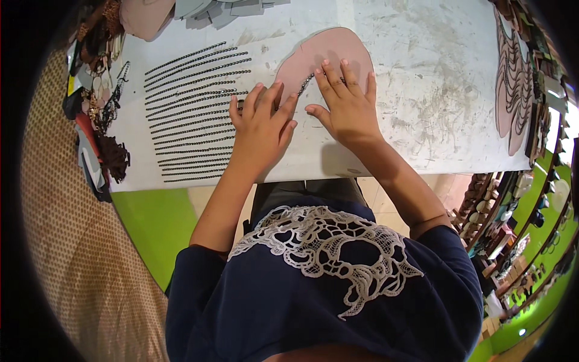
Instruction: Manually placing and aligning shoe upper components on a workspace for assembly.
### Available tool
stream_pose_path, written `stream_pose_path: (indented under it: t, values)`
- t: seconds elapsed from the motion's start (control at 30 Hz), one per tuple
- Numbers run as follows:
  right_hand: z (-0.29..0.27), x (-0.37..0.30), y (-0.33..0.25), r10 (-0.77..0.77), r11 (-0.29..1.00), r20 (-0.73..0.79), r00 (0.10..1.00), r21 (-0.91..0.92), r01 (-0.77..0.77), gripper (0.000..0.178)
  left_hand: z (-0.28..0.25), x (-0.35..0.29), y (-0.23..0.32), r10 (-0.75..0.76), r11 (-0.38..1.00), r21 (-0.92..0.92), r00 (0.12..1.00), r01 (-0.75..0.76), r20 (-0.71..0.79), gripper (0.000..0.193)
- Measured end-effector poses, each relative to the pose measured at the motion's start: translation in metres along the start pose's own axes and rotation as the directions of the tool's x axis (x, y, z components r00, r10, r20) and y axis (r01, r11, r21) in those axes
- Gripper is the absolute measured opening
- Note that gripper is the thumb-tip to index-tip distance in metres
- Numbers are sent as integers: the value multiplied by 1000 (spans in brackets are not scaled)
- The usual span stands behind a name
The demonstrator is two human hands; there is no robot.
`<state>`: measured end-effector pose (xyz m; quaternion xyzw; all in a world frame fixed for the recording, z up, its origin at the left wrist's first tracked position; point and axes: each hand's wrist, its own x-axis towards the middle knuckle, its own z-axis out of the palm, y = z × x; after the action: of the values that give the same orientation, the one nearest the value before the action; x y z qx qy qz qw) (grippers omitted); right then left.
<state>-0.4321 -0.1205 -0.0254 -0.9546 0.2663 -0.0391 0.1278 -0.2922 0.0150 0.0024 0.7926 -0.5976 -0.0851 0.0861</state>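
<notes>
A pink, sole-shaped piece [336, 47] lies on the table in front of me. Across it runs a strand of dark beads [305, 85], partly hidden under my right hand [350, 108]. That hand is open and rests flat on the piece, its fingers stretched over the strand. My left hand [260, 123] is open too, fingers spread and slightly bent. Its fingertips reach the left edge of the pink piece, near the right ends of several dark beaded strands [193, 102] laid in rows. What lies beneath the left palm is hidden.
The white table [431, 78] has dark smudges. Grey flat pieces [226, 9] and another pink piece [145, 18] lie at its far left. Pink pieces with dark strands [512, 84] lie at the right edge. Mixed trimmings [102, 114] crowd the left edge; shelves [506, 241] stand at right.
</notes>
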Motion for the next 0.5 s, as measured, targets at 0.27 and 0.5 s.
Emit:
stream_pose_path:
  t: [0.27,0.5]
  values:
    - [-4,1,2,-14,997,34,999,-72,17,63,1,-4,-1,-17,1000,-10,1000,17,-8,48]
    - [-17,9,9,-1,959,84,996,281,-23,57,3,-13,-5,-36,999,-17,999,36,6,50]
